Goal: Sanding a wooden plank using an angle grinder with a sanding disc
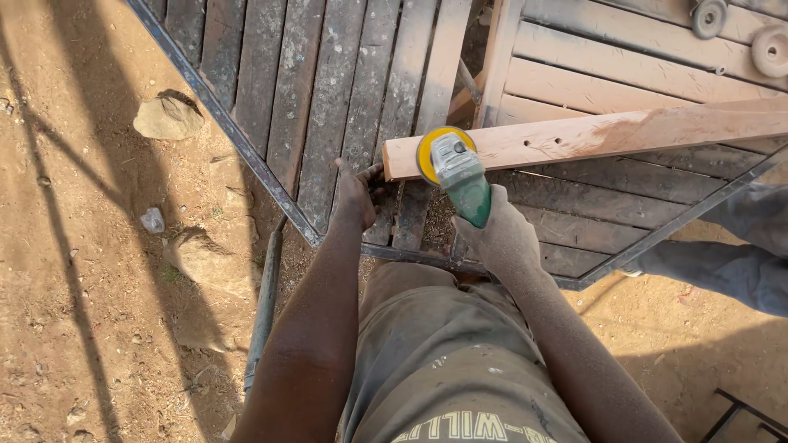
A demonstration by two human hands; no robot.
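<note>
Plank [591, 135] blocks 12–3 o'clock above the grinder [456, 174]. Metal frame [246, 156] fences 9–11. Bare slats [328, 82] at 11–12 open. Another person's leg [730, 262] crowds 4.

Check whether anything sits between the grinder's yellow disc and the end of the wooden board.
Nothing visible does. The right hand holds the green angle grinder with its yellow disc right against the end of the wooden board. The left hand grips beside that end, left of the disc, not between them.
</note>
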